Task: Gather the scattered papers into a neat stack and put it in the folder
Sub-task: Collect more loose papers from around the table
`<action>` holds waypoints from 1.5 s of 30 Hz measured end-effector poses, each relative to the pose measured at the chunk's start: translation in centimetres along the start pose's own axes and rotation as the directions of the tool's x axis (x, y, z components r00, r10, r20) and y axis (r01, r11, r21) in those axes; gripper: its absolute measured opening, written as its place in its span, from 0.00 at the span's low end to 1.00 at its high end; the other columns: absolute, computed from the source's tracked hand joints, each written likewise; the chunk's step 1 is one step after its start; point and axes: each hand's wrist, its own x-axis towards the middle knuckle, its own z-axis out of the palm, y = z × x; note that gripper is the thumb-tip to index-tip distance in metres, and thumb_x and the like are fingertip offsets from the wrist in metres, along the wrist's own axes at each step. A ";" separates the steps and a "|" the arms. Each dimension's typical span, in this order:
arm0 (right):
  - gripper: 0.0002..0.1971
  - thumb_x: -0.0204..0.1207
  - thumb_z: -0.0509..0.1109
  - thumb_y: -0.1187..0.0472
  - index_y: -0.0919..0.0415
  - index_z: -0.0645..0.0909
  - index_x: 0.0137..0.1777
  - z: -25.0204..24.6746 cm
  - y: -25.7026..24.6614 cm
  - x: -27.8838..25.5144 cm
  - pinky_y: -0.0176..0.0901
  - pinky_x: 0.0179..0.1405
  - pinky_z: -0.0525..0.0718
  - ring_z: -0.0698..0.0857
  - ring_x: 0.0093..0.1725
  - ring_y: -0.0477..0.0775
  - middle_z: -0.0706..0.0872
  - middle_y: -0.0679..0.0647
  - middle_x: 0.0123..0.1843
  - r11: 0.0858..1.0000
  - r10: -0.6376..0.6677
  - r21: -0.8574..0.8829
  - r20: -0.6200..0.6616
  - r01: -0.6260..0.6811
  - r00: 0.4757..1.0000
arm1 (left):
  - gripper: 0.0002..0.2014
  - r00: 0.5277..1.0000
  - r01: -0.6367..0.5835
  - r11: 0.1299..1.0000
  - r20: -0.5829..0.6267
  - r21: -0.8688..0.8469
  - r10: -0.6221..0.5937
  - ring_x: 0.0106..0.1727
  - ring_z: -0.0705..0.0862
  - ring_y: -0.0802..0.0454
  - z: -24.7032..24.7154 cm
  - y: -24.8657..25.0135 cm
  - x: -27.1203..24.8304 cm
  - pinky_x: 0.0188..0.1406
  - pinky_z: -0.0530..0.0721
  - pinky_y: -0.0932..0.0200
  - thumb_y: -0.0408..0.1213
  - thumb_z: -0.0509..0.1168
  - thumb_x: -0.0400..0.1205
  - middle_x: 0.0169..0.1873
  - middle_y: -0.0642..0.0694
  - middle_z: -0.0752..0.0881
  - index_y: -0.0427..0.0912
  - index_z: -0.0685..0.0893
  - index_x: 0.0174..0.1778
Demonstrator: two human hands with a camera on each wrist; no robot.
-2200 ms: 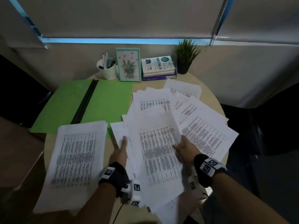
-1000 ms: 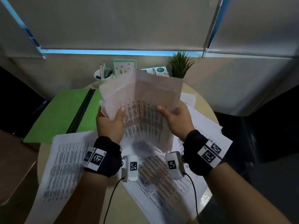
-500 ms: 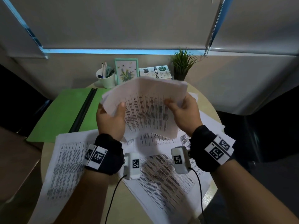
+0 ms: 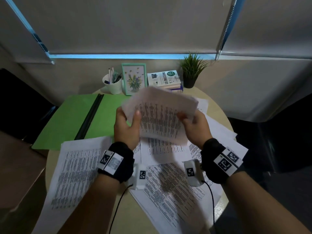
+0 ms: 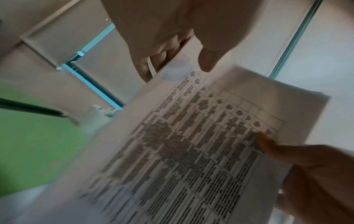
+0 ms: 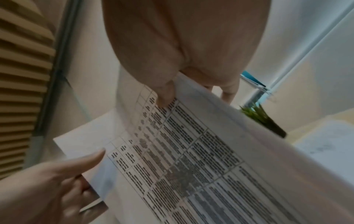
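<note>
A bundle of printed sheets point(image 4: 160, 115) is held in the air over the round table point(image 4: 131, 215), tilted and blurred. My left hand point(image 4: 126, 127) grips its left edge, thumb on the printed face. My right hand point(image 4: 194, 125) grips its right edge the same way. In the left wrist view the bundle point(image 5: 191, 144) sits between thumb and fingers; the right wrist view shows the bundle point(image 6: 191, 159) pinched too. More loose sheets point(image 4: 170, 188) lie scattered below, with one sheet point(image 4: 76, 173) at the left. The open green folder point(image 4: 70, 120) lies flat at the back left.
Along the back edge stand a white pen cup point(image 4: 113, 83), a framed flower picture point(image 4: 134, 78), stacked books point(image 4: 164, 79) and a small potted plant point(image 4: 191, 71). A brown surface point(image 4: 16, 166) sits off the table's left side.
Both hands have lifted a bundle of sheets off the table and now hold it in the air. Over the last second it tipped from near upright towards flatter.
</note>
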 end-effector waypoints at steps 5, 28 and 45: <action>0.05 0.82 0.68 0.65 0.55 0.80 0.54 -0.3 -3.5 0.7 0.24 0.38 0.79 0.84 0.42 0.32 0.87 0.42 0.45 0.981 -0.165 0.081 -0.138 0.177 0.977 | 0.10 0.980 -0.157 0.985 -0.136 -0.075 0.146 0.49 0.82 0.72 0.6 3.7 0.2 0.52 0.85 0.62 0.40 0.62 0.86 0.50 0.62 0.82 0.60 0.71 0.58; 0.08 0.82 0.69 0.61 0.56 0.80 0.59 1.7 2.7 -5.8 0.39 0.46 0.86 0.86 0.49 0.37 0.87 0.42 0.51 0.993 0.108 -0.025 -0.117 -0.112 0.987 | 0.12 0.986 0.144 0.983 0.098 -0.115 -0.133 0.42 0.83 0.52 -1.4 -3.1 -3.2 0.38 0.80 0.59 0.36 0.70 0.80 0.46 0.44 0.85 0.50 0.74 0.53; 0.15 0.81 0.69 0.61 0.56 0.74 0.66 19.8 -4.3 -5.5 0.46 0.58 0.85 0.86 0.58 0.47 0.86 0.48 0.60 0.983 0.159 0.080 0.086 -0.166 0.983 | 0.27 0.975 0.221 0.968 -0.001 0.118 -0.222 0.55 0.83 0.48 -20.0 -5.9 4.3 0.54 0.81 0.56 0.34 0.68 0.81 0.58 0.49 0.81 0.43 0.64 0.73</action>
